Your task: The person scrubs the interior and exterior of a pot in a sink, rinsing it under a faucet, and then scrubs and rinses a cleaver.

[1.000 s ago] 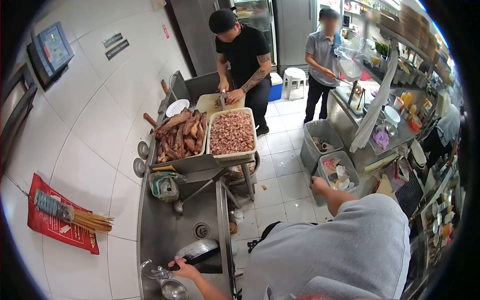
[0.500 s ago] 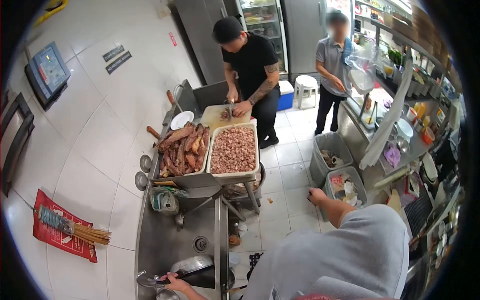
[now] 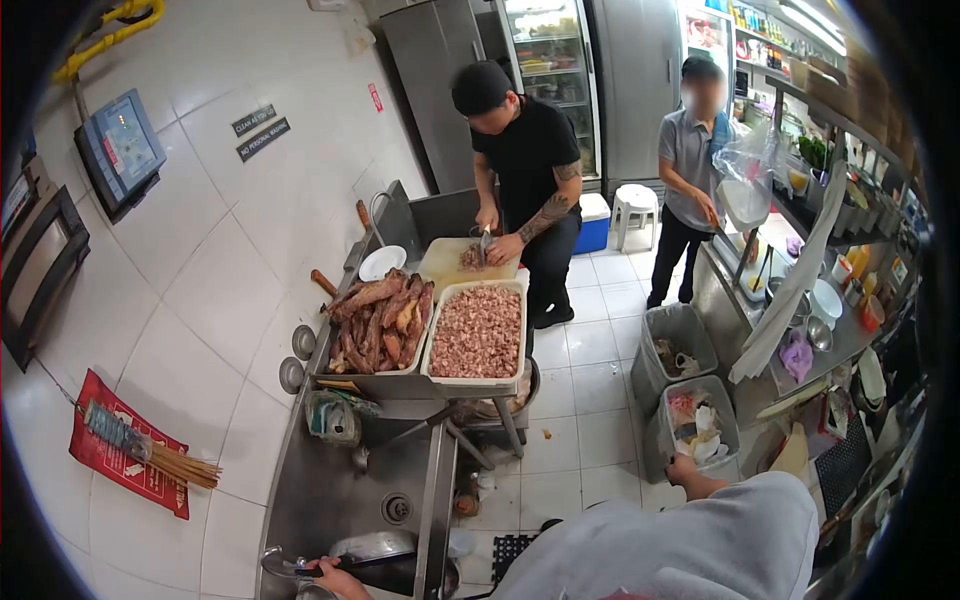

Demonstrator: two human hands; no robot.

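Note:
At the bottom left, my left hand (image 3: 338, 578) is closed round the dark handle of a pan (image 3: 372, 547) at the near end of the steel sink (image 3: 375, 480). My right hand (image 3: 687, 470) has its fingers curled, close to the near edge of a grey bin (image 3: 655, 440) with waste in it; what it holds, if anything, is too small to make out. Beyond the sink stand a tray of chopped meat (image 3: 477, 330) and a heap of long meat pieces (image 3: 375, 322).
A co-worker in black (image 3: 530, 150) cuts meat with a knife on a board (image 3: 440, 265). Another person in grey (image 3: 688, 160) stands by the steel counter (image 3: 725, 285). A second bin (image 3: 640, 352), a white stool (image 3: 636, 207) and a blue cooler (image 3: 592, 235) stand on the floor.
My right hand has moved nearer to me and to the right, up to the bin's near edge. The view has shifted slightly. My left hand stays at the pan handle.

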